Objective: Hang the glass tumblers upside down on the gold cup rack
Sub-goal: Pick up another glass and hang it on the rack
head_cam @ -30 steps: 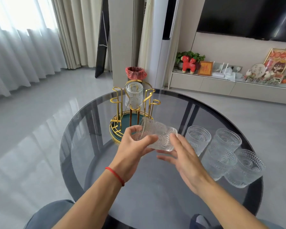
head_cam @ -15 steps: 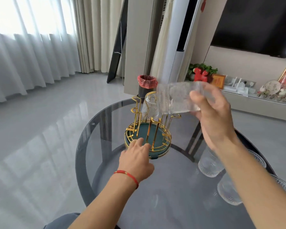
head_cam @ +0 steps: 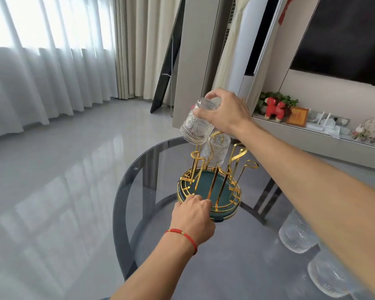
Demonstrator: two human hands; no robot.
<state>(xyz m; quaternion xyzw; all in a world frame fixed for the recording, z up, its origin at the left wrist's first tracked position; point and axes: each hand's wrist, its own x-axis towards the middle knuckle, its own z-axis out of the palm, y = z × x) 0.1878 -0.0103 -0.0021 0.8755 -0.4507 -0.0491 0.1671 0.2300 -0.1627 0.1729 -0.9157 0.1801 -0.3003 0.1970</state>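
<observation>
The gold cup rack [head_cam: 214,180] with a teal base stands on the round dark glass table [head_cam: 236,267]. One embossed glass tumbler [head_cam: 218,149] hangs upside down on a far prong. My right hand [head_cam: 225,111] grips a second tumbler [head_cam: 196,124] by its base, mouth down and tilted, just above the rack's left prongs. My left hand [head_cam: 192,215], with a red string bracelet, rests fingers closed on the rack's near rim. Two more tumblers [head_cam: 294,234] [head_cam: 331,278] sit on the table under my right forearm, partly hidden.
The table edge curves at left with grey tiled floor [head_cam: 63,180] beyond. Curtains [head_cam: 52,72] hang at left. A low shelf [head_cam: 323,135] with ornaments and a dark screen [head_cam: 344,40] are at the far right.
My right hand has turned the tumbler from sideways to mouth-down and lowered it over the rack's left prongs. My left hand stays at the rack's near rim.
</observation>
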